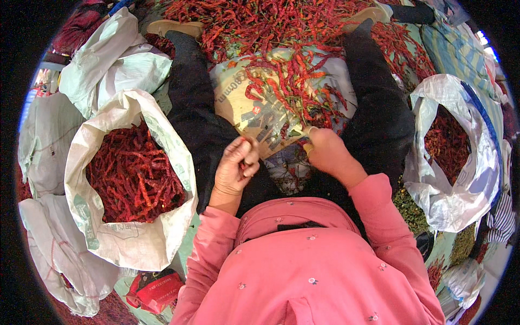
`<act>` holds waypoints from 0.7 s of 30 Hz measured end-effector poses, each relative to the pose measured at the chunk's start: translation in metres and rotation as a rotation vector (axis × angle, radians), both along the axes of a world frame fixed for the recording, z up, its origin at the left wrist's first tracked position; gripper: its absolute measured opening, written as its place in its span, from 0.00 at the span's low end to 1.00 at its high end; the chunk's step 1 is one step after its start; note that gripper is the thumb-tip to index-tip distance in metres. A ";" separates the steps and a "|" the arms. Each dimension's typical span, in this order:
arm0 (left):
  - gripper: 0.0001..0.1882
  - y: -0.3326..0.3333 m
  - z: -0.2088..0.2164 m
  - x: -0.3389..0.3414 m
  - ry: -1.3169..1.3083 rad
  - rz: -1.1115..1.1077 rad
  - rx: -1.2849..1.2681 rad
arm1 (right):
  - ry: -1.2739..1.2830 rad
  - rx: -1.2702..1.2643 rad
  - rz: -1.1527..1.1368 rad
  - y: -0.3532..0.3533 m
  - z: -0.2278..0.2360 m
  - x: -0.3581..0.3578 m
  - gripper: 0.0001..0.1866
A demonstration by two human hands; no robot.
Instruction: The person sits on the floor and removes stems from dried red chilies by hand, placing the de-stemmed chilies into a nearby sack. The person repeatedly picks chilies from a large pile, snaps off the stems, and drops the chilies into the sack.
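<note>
Left hand [238, 162] curls with its fingers drawn close together; a speck of red shows at the fingertips, but I cannot tell whether it is part of a pepper. Right hand [327, 149] is closed too, thumb against the fingers, just beside the lower end of the loose red peppers [287, 86]; what it pinches is too small to make out. Those peppers lie on a printed sack [230, 81] spread between the person's legs.

The handling looks well under way but far from finished. To the left, an upright white sack [135, 244] holds a good heap of red peppers, and a second open sack [439, 203] on the right holds more reddish stuff. Against that, a broad pile [260, 21] spreads beyond the feet, and the batch on the printed sack seems to be waiting its turn.

Most of the loose peppers are long and thin, many with their long axes running away from the person and slanting from upper left to lower right, toward the right hand. Others lie crosswise. Which end is the stem cannot be told for most.
</note>
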State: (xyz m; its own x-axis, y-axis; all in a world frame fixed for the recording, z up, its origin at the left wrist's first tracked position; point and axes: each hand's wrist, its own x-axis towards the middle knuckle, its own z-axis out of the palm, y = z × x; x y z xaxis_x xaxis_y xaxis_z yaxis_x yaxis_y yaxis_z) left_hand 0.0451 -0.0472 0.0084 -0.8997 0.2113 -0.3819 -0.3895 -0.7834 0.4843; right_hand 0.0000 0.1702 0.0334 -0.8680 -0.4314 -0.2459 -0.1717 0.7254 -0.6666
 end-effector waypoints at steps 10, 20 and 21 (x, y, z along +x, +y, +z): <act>0.07 0.006 -0.008 -0.004 -0.016 0.016 -0.055 | -0.062 0.475 0.304 -0.030 -0.037 0.026 0.08; 0.04 0.009 0.001 -0.001 -0.047 -0.118 -0.178 | -0.858 -0.559 -0.216 0.015 -0.019 -0.007 0.08; 0.04 0.011 0.003 0.000 -0.055 -0.194 -0.261 | -0.926 -0.729 -0.271 0.017 -0.016 -0.007 0.07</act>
